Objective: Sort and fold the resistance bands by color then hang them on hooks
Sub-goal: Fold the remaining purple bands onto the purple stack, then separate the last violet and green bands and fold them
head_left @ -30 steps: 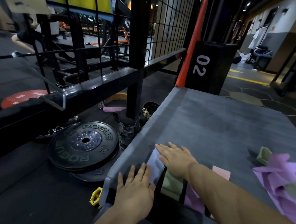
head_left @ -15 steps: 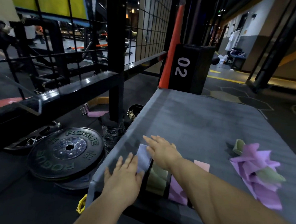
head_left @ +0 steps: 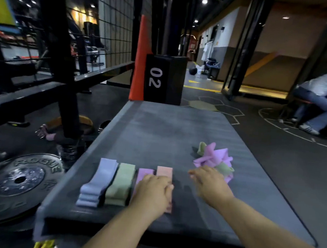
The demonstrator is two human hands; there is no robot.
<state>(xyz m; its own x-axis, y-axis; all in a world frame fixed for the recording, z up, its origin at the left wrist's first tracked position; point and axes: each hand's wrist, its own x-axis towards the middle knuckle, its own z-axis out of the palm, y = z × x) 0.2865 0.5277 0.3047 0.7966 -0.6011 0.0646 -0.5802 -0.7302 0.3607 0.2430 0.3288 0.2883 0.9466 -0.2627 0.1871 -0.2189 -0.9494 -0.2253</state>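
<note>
Four folded stacks of resistance bands lie side by side near the front of a grey padded platform (head_left: 168, 128): a lavender stack (head_left: 98, 181), a green stack (head_left: 120, 183), a pinkish-purple stack (head_left: 144, 173) and a peach stack (head_left: 164, 171). My left hand (head_left: 152, 192) rests palm down on the near halves of the pinkish-purple and peach stacks. A loose heap of purple and green bands (head_left: 214, 156) sits to the right. My right hand (head_left: 208, 183), blurred, hovers flat at the heap's near edge and holds nothing that I can see.
A black ROGUE weight plate (head_left: 19, 179) lies on the floor at the left, beside a black rack post (head_left: 65, 78). A black box marked 02 (head_left: 162, 79) and an orange pad (head_left: 139, 64) stand beyond the platform. A person (head_left: 319, 96) sits at the far right.
Both hands have left the lavender stack. The left now rests on the pinkish-purple and peach stacks, and the right has swung right to the loose heap. The view has shifted right.
</note>
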